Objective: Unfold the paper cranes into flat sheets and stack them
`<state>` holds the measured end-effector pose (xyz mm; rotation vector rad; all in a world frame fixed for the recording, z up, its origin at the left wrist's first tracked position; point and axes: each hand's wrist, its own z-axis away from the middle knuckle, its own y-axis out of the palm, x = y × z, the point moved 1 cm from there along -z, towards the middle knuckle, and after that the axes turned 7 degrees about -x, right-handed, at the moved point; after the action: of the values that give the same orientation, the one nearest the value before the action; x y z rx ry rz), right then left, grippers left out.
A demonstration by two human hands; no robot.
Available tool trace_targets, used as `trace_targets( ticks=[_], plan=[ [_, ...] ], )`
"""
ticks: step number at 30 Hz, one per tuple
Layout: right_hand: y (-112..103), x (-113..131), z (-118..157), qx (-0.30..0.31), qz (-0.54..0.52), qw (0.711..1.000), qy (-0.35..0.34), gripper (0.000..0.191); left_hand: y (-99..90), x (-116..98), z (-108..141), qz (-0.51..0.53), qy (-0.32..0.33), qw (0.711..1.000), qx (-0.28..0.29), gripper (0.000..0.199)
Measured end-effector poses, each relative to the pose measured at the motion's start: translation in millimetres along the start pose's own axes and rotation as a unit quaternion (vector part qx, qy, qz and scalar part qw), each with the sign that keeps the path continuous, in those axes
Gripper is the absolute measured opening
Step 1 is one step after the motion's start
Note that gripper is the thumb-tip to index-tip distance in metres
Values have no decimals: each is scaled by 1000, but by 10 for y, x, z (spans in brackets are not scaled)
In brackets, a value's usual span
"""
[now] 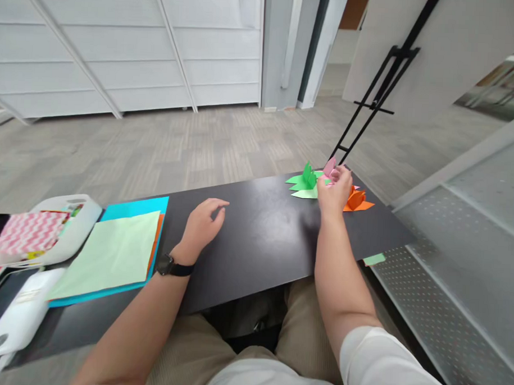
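- Nearest: tan trousers, at table's near edge.
- White basket, table's left end: holds pink-white zigzag cloth item, yellow and green bits; rest unclear.
- Pale green sheet over orange and blue sheets, left part of table, beside basket.
- Left hand: empty, thumb apart from loosely curled fingers, table's middle.
- Right hand: fingers bent at pink folded paper, table's right end; can't tell if pinching.
- Green folded paper, orange folded paper: table's right end, either side of right hand.
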<state>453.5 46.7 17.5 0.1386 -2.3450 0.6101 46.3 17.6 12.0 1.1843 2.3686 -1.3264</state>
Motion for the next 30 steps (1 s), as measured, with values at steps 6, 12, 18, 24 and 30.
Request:
trace_targets(
  ticks=[6,12,18,24,30],
  plan=[
    [186,-299,66,100,53,991,69,57,230,211,73,95,-63,993,6,26],
    [-21,-70,-5,127,72,987,71,46,179,233,105,103,-71,992,-9,26],
    [-84,799,403,306,-184,933,-40,43,132,66,110,157,-51,986,-31,26],
    [164,1398,1198,421,-365,828,-67,42,69,-31,103,153,-24,988,-20,33],
    [259,1372,1419,428,-387,812,-91,40,96,4,96,76,5,997,-26,19]
  ],
)
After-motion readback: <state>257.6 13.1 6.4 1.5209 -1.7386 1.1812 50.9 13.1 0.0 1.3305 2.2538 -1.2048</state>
